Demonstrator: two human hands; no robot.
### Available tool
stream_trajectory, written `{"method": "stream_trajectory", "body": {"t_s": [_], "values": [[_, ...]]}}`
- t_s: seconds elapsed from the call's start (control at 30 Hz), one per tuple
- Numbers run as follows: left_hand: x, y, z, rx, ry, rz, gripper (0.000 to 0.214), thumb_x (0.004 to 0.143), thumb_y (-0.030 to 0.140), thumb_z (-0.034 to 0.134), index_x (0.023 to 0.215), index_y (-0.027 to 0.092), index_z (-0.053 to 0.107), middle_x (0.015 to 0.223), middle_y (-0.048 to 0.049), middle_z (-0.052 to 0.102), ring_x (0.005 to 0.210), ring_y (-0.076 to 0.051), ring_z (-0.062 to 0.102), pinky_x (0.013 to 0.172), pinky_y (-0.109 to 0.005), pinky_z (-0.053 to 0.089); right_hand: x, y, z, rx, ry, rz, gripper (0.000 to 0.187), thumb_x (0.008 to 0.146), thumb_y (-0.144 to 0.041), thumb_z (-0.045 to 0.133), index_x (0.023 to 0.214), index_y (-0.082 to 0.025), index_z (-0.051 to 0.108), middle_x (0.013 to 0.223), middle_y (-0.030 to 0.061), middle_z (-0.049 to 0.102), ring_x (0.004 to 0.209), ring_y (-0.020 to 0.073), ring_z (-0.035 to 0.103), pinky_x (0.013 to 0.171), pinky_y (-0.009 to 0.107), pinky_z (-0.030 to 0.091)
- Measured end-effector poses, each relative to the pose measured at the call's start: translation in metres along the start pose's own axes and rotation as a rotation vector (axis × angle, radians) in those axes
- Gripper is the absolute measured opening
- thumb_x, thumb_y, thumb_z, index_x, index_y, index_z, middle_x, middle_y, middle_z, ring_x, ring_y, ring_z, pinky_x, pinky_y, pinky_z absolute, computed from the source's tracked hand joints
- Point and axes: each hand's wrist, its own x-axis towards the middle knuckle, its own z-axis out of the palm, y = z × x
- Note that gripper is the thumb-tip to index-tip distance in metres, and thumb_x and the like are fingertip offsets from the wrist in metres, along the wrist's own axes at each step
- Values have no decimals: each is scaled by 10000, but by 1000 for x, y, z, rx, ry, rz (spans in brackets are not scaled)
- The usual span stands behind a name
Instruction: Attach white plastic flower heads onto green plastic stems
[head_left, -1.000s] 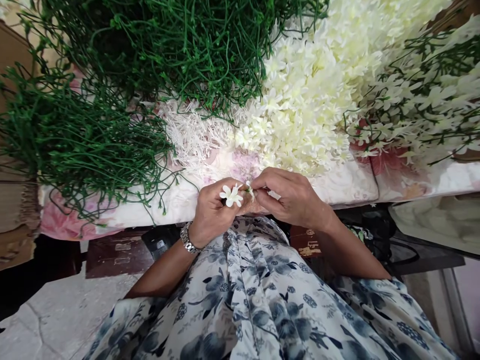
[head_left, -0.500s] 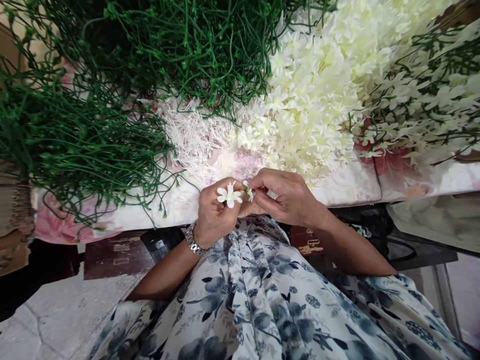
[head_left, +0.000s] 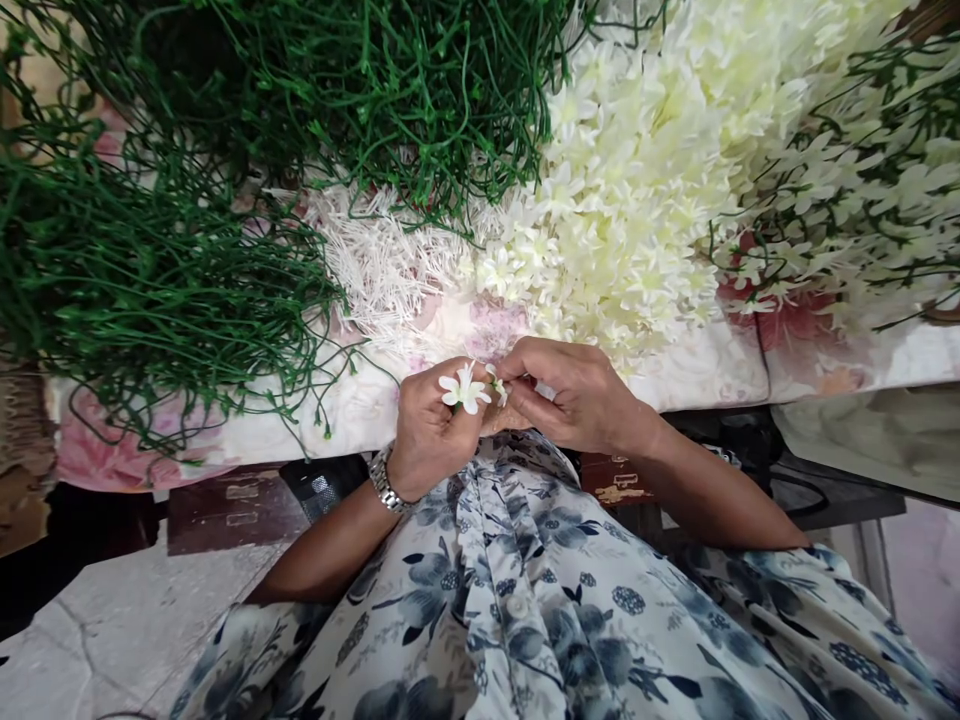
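Note:
Near the table's front edge, my left hand (head_left: 436, 432) is closed, and a white artificial flower (head_left: 465, 388) stands out above its thumb and forefinger. The stem below that flower is hidden inside the fist. My right hand (head_left: 574, 395) comes in from the right with thumb and forefinger pinched together. At its fingertips is a second, smaller-looking white flower (head_left: 496, 385), seen side-on with a bit of green at its base. Both hands are almost touching. A metal watch (head_left: 385, 482) circles my left wrist.
Green plastic stems (head_left: 172, 280) are heaped at the left and back. Thin white stamen-like strands (head_left: 382, 265) lie in the middle, beside a large pile of cream flower heads (head_left: 622, 220). Assembled flowered stems (head_left: 862, 210) lie at the right on the floral tablecloth (head_left: 262, 432).
The white flower in my left hand has shifted slightly right and tipped a little. Both hands keep nearly the same place and grip. The camera view has moved slightly.

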Motion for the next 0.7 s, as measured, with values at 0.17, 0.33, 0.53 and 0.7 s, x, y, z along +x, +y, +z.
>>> {"method": "stream_trajectory", "body": {"t_s": [0.17,0.33,0.53,0.7], "values": [[1,-1,1,13,14,16,138,712,51,503,639,155,557,536,61,532,440,-43,437,443,-161,362,-1,1,1,7,-8,-8,87,813,-106,445,825,-151,518,723,16,586,651,91,527,588,196,409],[2,-2,2,58,8,23,140,712,56,508,613,149,540,518,64,489,457,-40,442,470,-153,369,0,3,3,-7,-18,-19,94,824,-108,431,819,-137,520,727,32,573,659,100,520,598,212,415],[2,-1,1,38,-38,-67,102,735,99,513,664,137,576,574,38,557,523,-58,501,511,-156,398,0,6,1,55,11,29,100,812,-107,457,799,-139,551,707,8,588,635,72,522,584,180,402],[6,3,-4,17,-150,-165,104,700,102,515,721,133,612,615,23,605,557,-80,525,525,-172,412,-3,8,-1,272,22,196,76,763,-101,515,746,-130,582,616,-44,565,527,22,459,494,128,342]]}}
